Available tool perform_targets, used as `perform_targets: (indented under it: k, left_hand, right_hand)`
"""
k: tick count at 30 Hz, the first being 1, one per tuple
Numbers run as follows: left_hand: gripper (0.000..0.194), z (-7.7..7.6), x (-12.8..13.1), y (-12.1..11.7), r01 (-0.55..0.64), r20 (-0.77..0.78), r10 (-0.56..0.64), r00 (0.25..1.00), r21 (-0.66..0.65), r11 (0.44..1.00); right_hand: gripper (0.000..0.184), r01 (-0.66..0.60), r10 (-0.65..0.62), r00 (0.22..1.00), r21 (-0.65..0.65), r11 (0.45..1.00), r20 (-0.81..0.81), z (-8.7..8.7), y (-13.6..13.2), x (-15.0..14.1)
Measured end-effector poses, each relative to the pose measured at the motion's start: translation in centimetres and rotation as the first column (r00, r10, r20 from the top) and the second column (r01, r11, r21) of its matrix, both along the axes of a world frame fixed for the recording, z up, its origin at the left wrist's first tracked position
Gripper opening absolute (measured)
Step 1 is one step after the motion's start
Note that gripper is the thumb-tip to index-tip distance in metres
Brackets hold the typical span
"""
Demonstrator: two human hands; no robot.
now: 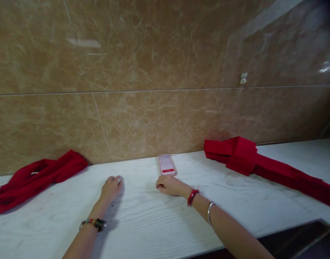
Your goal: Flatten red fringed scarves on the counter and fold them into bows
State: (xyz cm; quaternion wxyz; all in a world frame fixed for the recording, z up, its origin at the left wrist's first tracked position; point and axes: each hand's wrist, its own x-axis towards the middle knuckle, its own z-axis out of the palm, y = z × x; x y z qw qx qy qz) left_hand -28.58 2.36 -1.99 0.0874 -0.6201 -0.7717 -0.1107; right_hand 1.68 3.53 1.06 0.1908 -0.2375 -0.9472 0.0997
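Note:
Both my hands rest over the white wood-grain table. My left hand [111, 187] is loosely closed, fingers curled in, and nothing shows in it. My right hand [172, 185] is curled too, its knuckles just in front of a phone [167, 165] whose lit screen has a red bar near its lower end; whether they touch is hard to tell. To the left lies a crumpled length of red cloth [50, 172]. A second red cloth [242, 158], folded at one end with a long strip trailing right, lies on the right side.
A brown marbled tile wall [154, 118] rises directly behind the table [143, 219]. Something small and white [243, 78] is on the wall at the right. Beyond the table's front edge, a dark area [294, 239] shows at the lower right.

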Motion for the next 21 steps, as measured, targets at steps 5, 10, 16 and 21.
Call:
perform_targets:
  k: [5, 10, 16, 21]
  left_hand:
    - [0.033, 0.6, 0.4, -0.5, 0.001, -0.007, -0.001, 1.0, -0.031, 1.0]
    - [0.032, 0.2, 0.1, -0.4, 0.039, 0.033, -0.039, 0.999, 0.006, 0.999]
    - [0.03, 0.6, -4.0, -0.8, 0.237, 0.155, -0.248, 0.956, 0.087, 0.968]
    - [0.028, 2.0, -12.8, -3.6, 0.005, 0.233, -0.061, 0.97, 0.233, 0.973]
  right_hand:
    - [0.02, 0.042, -0.042, 0.999, -0.047, 0.998, -0.012, 0.3, -0.3, 0.0]
    - [0.02, 0.051, -0.055, 0.998, -0.095, 0.994, -0.036, 0.0, -0.1, -0.1]
    - [0.022, 0.087, -0.099, 0.992, -0.15, 0.985, -0.074, -0.7, -0.2, -0.2]
    - [0.024, 0.232, -0.236, 0.972, -0.147, 0.962, -0.008, -1.0, -0.3, -1.9]
